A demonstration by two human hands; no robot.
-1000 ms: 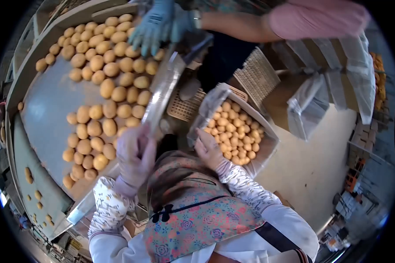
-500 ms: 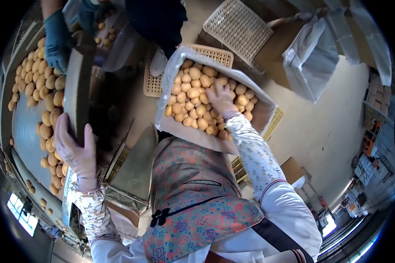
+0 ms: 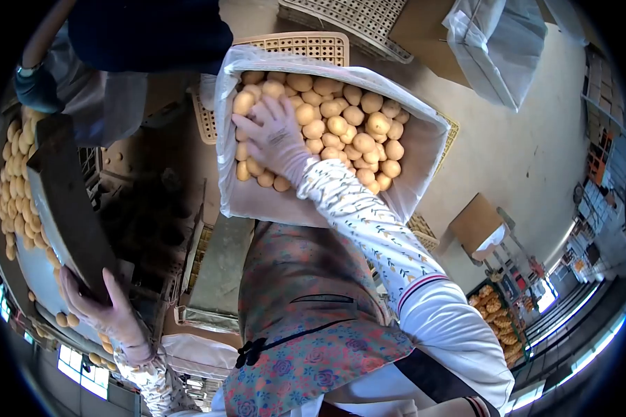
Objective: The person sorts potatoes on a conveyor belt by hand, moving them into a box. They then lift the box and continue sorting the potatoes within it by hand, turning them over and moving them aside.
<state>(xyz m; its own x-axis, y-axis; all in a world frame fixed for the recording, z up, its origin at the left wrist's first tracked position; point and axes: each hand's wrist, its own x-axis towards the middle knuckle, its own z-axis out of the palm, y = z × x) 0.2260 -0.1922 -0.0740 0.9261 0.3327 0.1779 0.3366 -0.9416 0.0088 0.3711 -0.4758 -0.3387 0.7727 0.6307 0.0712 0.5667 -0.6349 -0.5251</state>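
Observation:
My right hand (image 3: 277,135), in a pale glove, lies on the potatoes (image 3: 355,132) at the left side of a lined box. Its fingers are spread and curve over them; no potato is clearly gripped. A whitish plastic liner (image 3: 278,205) covers the box walls. At the lower left, my left hand (image 3: 104,309), also gloved, straddles the end of a metal side board (image 3: 62,181), thumb and fingers apart on either side. Beyond that board, more potatoes (image 3: 21,194) lie on a sorting belt (image 3: 38,267).
A co-worker's gloved hand (image 3: 38,89) is at the far end of the board. A tan perforated crate (image 3: 295,47) shows behind the box. Toward the upper right stands a carton with a plastic liner (image 3: 494,42). Another cardboard box (image 3: 476,222) is at right.
My right hand has moved left across the potatoes in the box. My left hand stays at the metal board, lower in view. My view has shifted, and fewer potatoes show on the belt.

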